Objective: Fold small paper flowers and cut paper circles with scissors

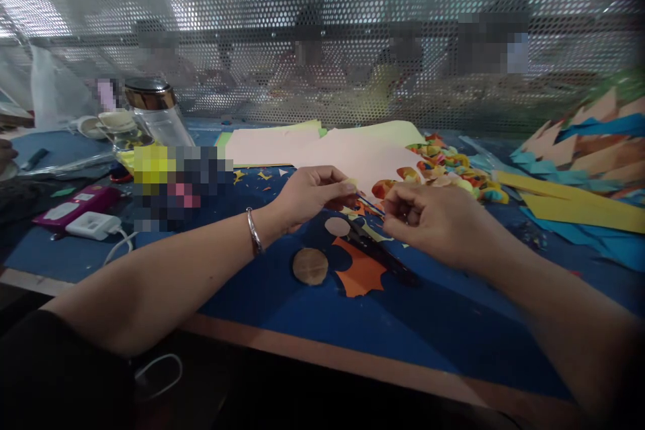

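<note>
My left hand (322, 195) is closed in a pinch, with a small pale yellow bit of paper (353, 183) at its fingertips. A thin dark blue stick (370, 203) runs from there to my right hand (428, 218), whose bent fingers are closed on its other end. Its exact kind is too small to tell. Just below the hands lie a pale round paper disc (336, 226) and what look like black-handled scissors (385, 256). A round wooden disc (310, 266) and an orange paper scrap with scalloped cut edges (360, 273) are nearer to me.
Large pale paper sheets (353, 148) lie behind the hands, beside a heap of curled coloured paper pieces (448, 164). At right are yellow strips (579, 205) and pointed paper stacks (589, 141). A glass bottle (161, 114) and a magenta power strip (75, 207) stand left.
</note>
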Demonstrator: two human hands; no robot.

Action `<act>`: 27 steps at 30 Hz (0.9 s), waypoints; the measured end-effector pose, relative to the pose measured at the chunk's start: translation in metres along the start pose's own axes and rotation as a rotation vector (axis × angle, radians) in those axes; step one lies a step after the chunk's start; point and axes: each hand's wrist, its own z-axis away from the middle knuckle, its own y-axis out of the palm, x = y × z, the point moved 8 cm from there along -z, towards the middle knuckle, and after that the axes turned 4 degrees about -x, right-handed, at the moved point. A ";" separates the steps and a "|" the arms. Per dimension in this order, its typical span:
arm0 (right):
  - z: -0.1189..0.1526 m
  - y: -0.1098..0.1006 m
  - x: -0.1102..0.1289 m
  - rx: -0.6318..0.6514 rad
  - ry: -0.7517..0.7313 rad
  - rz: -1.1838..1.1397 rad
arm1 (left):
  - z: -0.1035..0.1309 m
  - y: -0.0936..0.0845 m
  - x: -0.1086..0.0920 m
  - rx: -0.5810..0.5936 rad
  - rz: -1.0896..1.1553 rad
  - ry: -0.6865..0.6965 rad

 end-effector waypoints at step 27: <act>0.001 0.009 0.007 0.127 -0.039 -0.061 | 0.005 0.014 0.004 0.264 -0.071 -0.114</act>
